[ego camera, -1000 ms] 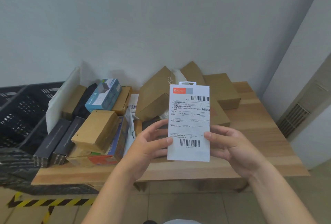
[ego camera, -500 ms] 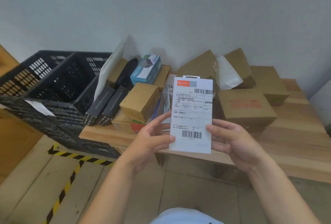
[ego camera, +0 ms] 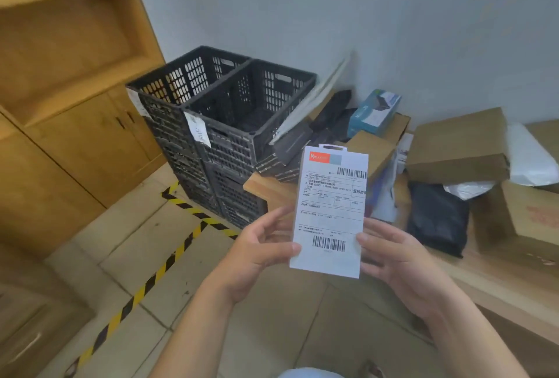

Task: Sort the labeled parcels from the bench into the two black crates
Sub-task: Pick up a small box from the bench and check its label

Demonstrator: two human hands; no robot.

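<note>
Near the middle of the view, a flat white parcel (ego camera: pixel 331 211) is held upright in the air, with its printed label and two barcodes facing the camera. The left hand (ego camera: pixel 260 252) pinches its lower left edge, thumb on the front and fingers behind. The right hand (ego camera: pixel 393 259) pinches the lower right edge the same way. The parcel's top edge overlaps the left corner of the wooden bench (ego camera: pixel 266 190) in the picture, and it touches nothing but the two hands.

Far left of the parcel, two black crates stand side by side and touching, both open at the top. The left crate (ego camera: pixel 169 81) and the right crate (ego camera: pixel 242 99) each carry a white paper tag (ego camera: pixel 198 129) on the near wall. More black crate walls show stacked below them. The right crate is just beside the bench's left end.

On the bench, to the right of the parcel, lies a heap of other parcels. It includes a blue box (ego camera: pixel 375 113) at the far side, a large brown box (ego camera: pixel 456 148), a white bag (ego camera: pixel 529 157) at the right edge, a black bag (ego camera: pixel 435 220) nearer the camera, and a box with red print (ego camera: pixel 520 217).

A wooden cabinet (ego camera: pixel 75 105) fills the left side. Yellow-and-black tape (ego camera: pixel 145 287) runs across the tiled floor (ego camera: pixel 169 235) from the crates toward the near left.
</note>
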